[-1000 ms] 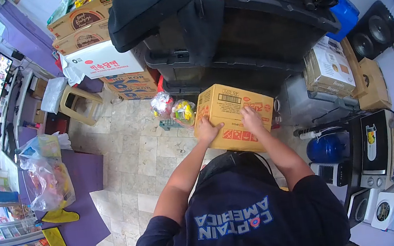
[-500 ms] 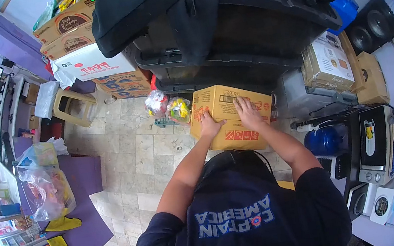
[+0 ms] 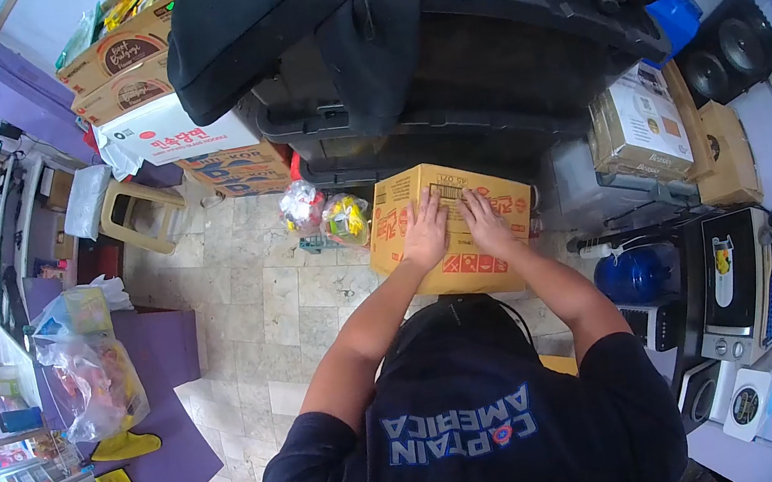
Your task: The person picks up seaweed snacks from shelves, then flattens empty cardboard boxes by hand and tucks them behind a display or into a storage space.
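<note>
A yellow-brown cardboard box [image 3: 465,274] with red print is in front of me, close to the black storage bins. My left hand [image 3: 425,231] lies flat on the top of the box, fingers stretched toward its far edge. Beside it, my right hand [image 3: 487,225] also rests on the top with its fingers extended. The two hands are close together near the middle of the box. Neither one grips anything. Whether the flaps under my palms are taped cannot be seen.
Stacked black bins [image 3: 449,59] rise just beyond the box. Plastic bags with colourful contents [image 3: 344,219] sit on the tiled floor [image 3: 257,308] to its left. A beige stool [image 3: 144,216] stands farther left. On the right are a blue helmet-like object [image 3: 633,277] and a microwave [image 3: 733,266].
My left hand has moved right and farther forward, from the left part of the box top to its middle beside my right hand. My right hand has barely shifted.
</note>
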